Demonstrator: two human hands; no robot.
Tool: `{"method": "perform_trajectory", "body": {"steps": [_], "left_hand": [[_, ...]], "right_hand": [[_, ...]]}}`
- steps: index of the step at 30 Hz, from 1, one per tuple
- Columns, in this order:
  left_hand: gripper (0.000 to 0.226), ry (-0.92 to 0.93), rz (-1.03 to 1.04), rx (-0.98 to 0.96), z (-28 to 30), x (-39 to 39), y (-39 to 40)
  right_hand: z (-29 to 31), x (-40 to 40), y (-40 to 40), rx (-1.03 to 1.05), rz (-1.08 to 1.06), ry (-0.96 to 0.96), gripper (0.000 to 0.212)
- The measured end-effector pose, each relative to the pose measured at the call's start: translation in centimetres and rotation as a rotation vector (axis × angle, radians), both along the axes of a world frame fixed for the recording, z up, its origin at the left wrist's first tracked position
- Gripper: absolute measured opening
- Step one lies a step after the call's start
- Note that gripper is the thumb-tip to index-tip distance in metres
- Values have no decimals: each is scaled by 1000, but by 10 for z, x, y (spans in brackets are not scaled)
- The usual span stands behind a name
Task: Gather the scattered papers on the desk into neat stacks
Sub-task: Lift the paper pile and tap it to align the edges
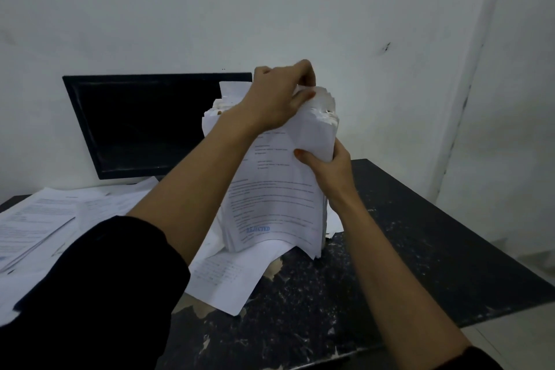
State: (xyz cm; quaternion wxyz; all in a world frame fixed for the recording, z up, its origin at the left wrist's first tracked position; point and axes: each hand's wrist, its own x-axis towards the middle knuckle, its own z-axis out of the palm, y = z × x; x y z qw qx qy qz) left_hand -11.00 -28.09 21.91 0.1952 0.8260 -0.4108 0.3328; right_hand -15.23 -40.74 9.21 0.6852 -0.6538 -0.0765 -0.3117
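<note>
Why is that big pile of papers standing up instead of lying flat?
The pile of papers stands upright on its bottom edge on the desk, held by the left hand on top and the right hand at its side.

We see a dark desk [405, 234] with white specks and some chipped spots near its front edge. On its left side lie loose papers [45, 213], spread out and overlapping. One sheet [228, 279] lies flat near the middle, and a black monitor [144, 126] stands at the back by the wall.

Head view, looking forward and down, close over desk [420, 234] (single camera)
</note>
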Motion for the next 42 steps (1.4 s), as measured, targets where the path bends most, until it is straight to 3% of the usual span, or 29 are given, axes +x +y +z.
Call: {"method": "perform_trajectory", "body": {"steps": [2,6,12,16,22,27,31,35,42], "left_hand": [[8,34,-49,-36,8,0,0],[4,212,-103,68,10,1,-5],[3,117,-78,3,18,7,-7],[18,204,-22,122,23,10,-7],[21,255,-31,243,27,2,-11],[50,427,15,250,17,-1,-14],[76,521,85,249,11,-8,-17],[74,483,-3,161,7,-8,-14],[83,521,-9,323,10,-14,-2]], "right_hand": [[0,1,-1,-5,-2,1,43],[-1,2,0,-19,-18,4,54],[1,1,-4,-40,-15,-7,52],[1,1,-5,-54,-17,5,44],[-9,1,-3,-37,10,42,36],[-21,2,-7,-13,60,114,37],[-15,1,-6,-15,53,54,37],[-26,5,-7,10,67,87,35],[-12,5,-8,5,84,27,37]]}}
